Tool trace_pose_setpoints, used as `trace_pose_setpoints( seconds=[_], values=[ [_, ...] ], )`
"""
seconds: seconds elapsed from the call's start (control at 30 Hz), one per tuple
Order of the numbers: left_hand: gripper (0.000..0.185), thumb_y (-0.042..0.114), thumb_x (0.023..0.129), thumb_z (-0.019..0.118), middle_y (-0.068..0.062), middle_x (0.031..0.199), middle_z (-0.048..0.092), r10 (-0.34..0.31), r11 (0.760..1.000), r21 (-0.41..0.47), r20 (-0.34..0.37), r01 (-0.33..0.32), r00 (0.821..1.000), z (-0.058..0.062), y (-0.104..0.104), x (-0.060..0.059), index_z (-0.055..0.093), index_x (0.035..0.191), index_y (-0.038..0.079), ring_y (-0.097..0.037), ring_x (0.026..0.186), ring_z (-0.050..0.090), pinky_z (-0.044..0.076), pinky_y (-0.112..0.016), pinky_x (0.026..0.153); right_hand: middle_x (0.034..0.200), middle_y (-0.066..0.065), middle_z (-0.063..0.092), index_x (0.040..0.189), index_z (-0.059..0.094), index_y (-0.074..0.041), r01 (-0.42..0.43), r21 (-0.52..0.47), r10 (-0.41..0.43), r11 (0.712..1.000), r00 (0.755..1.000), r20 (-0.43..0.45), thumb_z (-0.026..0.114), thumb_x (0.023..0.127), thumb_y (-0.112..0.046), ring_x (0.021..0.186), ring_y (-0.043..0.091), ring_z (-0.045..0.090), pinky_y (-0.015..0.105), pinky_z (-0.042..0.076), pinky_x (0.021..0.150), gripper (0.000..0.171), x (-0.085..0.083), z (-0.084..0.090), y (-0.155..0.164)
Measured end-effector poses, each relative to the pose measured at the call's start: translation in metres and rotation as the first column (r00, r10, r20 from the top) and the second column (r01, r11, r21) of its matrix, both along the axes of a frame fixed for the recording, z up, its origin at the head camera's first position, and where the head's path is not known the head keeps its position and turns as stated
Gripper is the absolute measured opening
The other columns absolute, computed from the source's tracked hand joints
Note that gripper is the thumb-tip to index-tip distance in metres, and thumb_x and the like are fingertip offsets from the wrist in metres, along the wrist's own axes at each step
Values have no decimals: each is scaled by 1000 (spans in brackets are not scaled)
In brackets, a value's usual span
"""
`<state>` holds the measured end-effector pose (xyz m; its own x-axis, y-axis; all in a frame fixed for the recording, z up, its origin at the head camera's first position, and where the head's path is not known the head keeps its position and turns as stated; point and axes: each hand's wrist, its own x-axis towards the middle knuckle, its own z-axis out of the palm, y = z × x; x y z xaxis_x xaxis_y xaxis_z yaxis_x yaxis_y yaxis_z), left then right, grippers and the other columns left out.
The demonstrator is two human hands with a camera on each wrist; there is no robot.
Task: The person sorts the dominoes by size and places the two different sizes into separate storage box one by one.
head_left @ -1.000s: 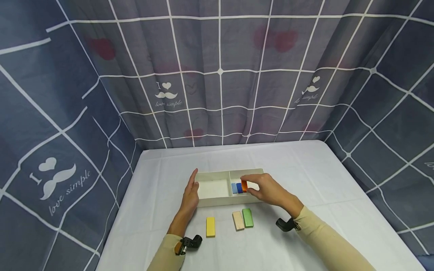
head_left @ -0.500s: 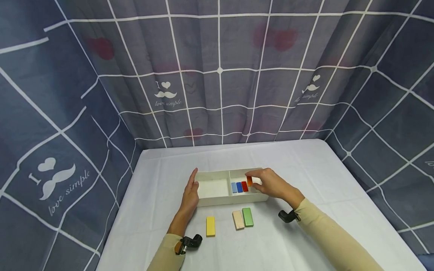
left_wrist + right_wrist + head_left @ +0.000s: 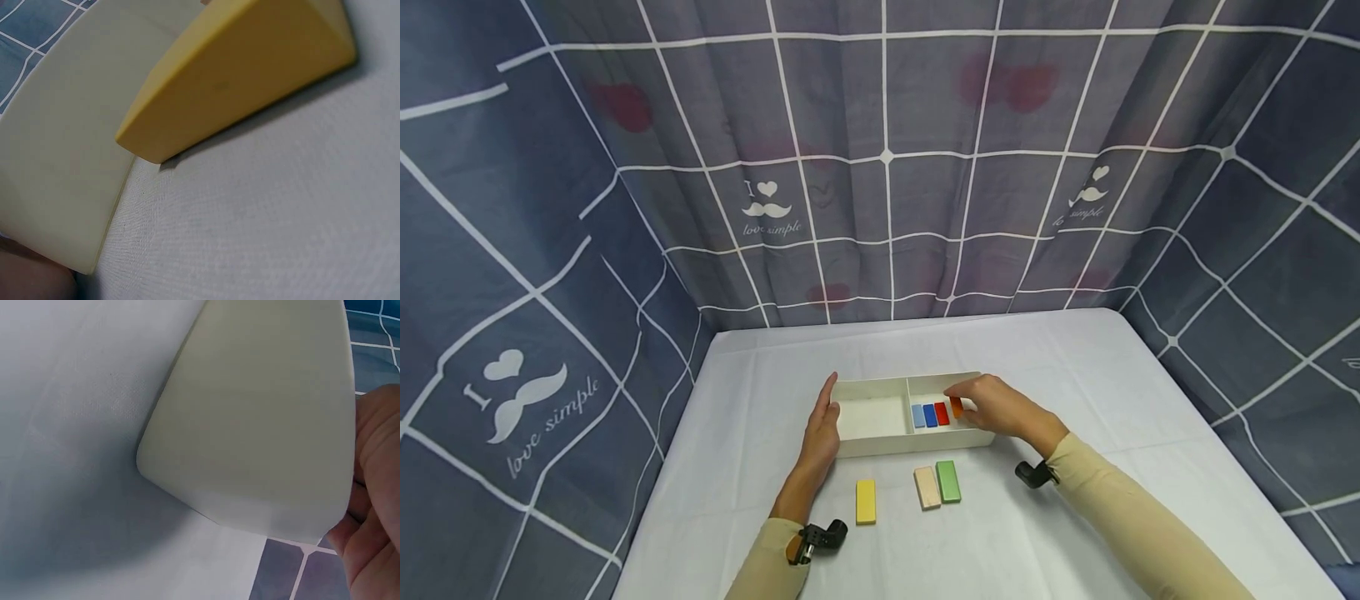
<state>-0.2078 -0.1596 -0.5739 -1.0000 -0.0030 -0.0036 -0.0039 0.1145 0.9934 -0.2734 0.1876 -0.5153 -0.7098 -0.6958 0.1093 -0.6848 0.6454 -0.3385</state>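
Note:
A cream two-compartment box (image 3: 880, 447) sits on the white table. My left hand (image 3: 820, 432), its fingers straight, rests along the box's left end. Over the right compartment, my right hand (image 3: 1006, 408) pinches an orange block (image 3: 956, 407) between thumb and fingers. Left of it, in a row inside that compartment, lie a light blue block (image 3: 918, 416), a dark blue block (image 3: 930, 415) and a red block (image 3: 942, 413). The right wrist view has the box's outer wall (image 3: 256, 425) with part of the hand beyond its rim; the orange block is hidden there.
In front of the box lie a yellow block (image 3: 866, 502), a beige block (image 3: 927, 488) and a green block (image 3: 948, 482). The yellow block (image 3: 250, 75) looms large in the left wrist view. A checked curtain (image 3: 850, 200) surrounds the table's back and sides.
My right hand has shifted right with the orange block, then slightly lower in the compartment. The red block has come into view beside the dark blue one. My left hand stays put.

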Motion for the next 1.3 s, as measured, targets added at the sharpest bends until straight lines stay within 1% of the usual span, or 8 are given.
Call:
trace_pose_setpoints(
  seconds=[0.17, 0.33, 0.53, 0.67, 0.8, 1.07, 1.2, 1.3],
  values=[
    [57, 21, 121, 28, -5, 185, 16, 2, 1000, -8, -4, -2, 1000, 1, 0, 1, 23, 176, 37, -34, 172, 7, 5, -66, 137, 109, 2, 80, 128, 79, -5, -8, 44, 9, 999, 1000, -6, 83, 91, 0, 95, 14, 68, 35, 64, 91, 37, -3, -1, -2],
    [57, 21, 121, 28, -6, 185, 17, 4, 1000, -10, -6, -4, 1000, 2, 1, 1, 23, 176, 34, -35, 172, 7, 5, -66, 137, 86, -2, 69, 114, 80, -7, -38, 79, 38, 996, 999, -1, 80, 88, 4, 75, 9, 55, 24, 50, 69, 29, -7, -2, -6],
    [57, 22, 121, 28, -5, 185, 16, 2, 1000, -7, -7, -2, 1000, 2, 0, 2, 23, 175, 38, -34, 172, 6, 5, -66, 137, 81, -2, 68, 110, 81, -6, -61, 112, 62, 992, 998, -6, 79, 83, 7, 71, 9, 50, 23, 44, 64, 29, -9, -1, -11],
    [56, 24, 121, 29, -4, 185, 15, 4, 1000, -15, -10, -4, 1000, 2, 0, 3, 23, 176, 34, -34, 172, 6, 5, -66, 137, 73, -6, 60, 103, 81, -7, -80, 132, 84, 988, 996, -22, 80, 79, 7, 67, 8, 46, 23, 41, 61, 27, -12, -2, -13],
    [56, 23, 121, 30, -5, 185, 16, 6, 1000, -21, -16, -6, 1000, 1, 0, 2, 23, 176, 30, -35, 172, 7, 6, -66, 137, 78, -3, 67, 109, 84, -4, -93, 139, 97, 986, 995, -21, 82, 78, 6, 67, 8, 47, 22, 44, 63, 32, -13, -3, -14],
    [56, 23, 121, 29, -5, 185, 16, 7, 1000, -17, -2, -7, 1000, 4, 1, 2, 23, 176, 34, -35, 172, 7, 5, -67, 137, 97, 5, 81, 117, 83, -2, -90, 133, 93, 987, 996, -13, 86, 81, 4, 73, 9, 55, 23, 55, 72, 37, -13, -1, -15],
    [57, 23, 121, 29, -7, 185, 16, 3, 1000, 18, 13, -3, 1000, 4, 0, 0, 23, 176, 33, -35, 172, 7, 5, -66, 137, 99, 8, 81, 118, 82, -1, -89, 105, 91, 990, 996, -22, 84, 83, 4, 76, 14, 63, 29, 61, 74, 35, -12, -1, -15],
    [58, 23, 121, 32, -7, 185, 14, 0, 998, 69, 25, -2, 1000, 5, -1, -1, 21, 177, 30, -34, 172, 7, 5, -63, 138, 109, 11, 83, 122, 81, 0, -60, 50, 60, 997, 998, -14, 82, 87, 3, 89, 21, 75, 38, 66, 85, 36, -10, 0, -13]
  ],
)
